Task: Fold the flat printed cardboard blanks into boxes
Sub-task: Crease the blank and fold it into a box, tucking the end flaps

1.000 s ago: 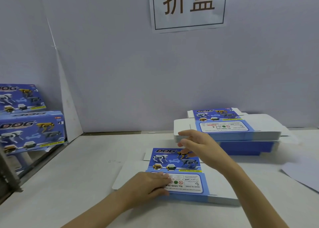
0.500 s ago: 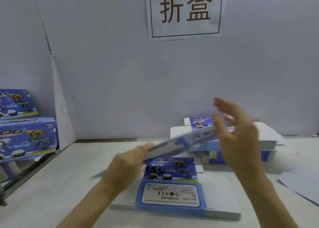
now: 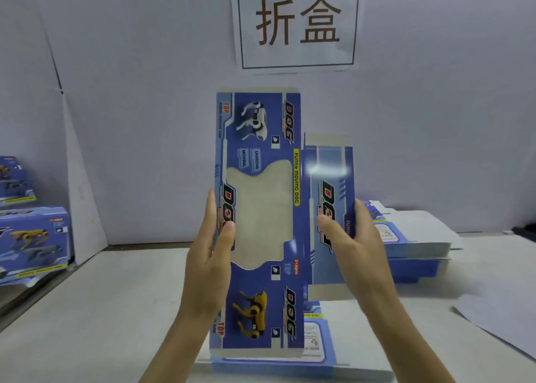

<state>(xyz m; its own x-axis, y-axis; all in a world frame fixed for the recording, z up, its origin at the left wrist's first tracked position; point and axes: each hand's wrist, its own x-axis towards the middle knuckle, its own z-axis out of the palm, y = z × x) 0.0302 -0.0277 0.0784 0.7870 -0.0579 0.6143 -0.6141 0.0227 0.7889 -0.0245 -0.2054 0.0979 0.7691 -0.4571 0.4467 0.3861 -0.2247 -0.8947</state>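
Observation:
A flat blue printed cardboard blank (image 3: 261,139) with robot-dog pictures and a clear window stands upright in front of me, above the table. My left hand (image 3: 207,255) grips its left edge, thumb on the front by the window. My right hand (image 3: 352,249) grips the narrower side panel on the right, thumb on the front and fingers behind. Under it lies a low pile of blanks (image 3: 322,342) on the table. A taller stack of blanks (image 3: 417,237) sits behind my right hand.
Folded blue boxes (image 3: 32,237) are piled at the left edge. A white sheet (image 3: 499,319) lies on the table at the right. The back wall carries a paper sign (image 3: 297,23). The white table (image 3: 101,310) runs in front of me.
Both hands lifted one blank off the near pile and turned it upright, printed window side toward me. One second ago it lay flat under my hands.

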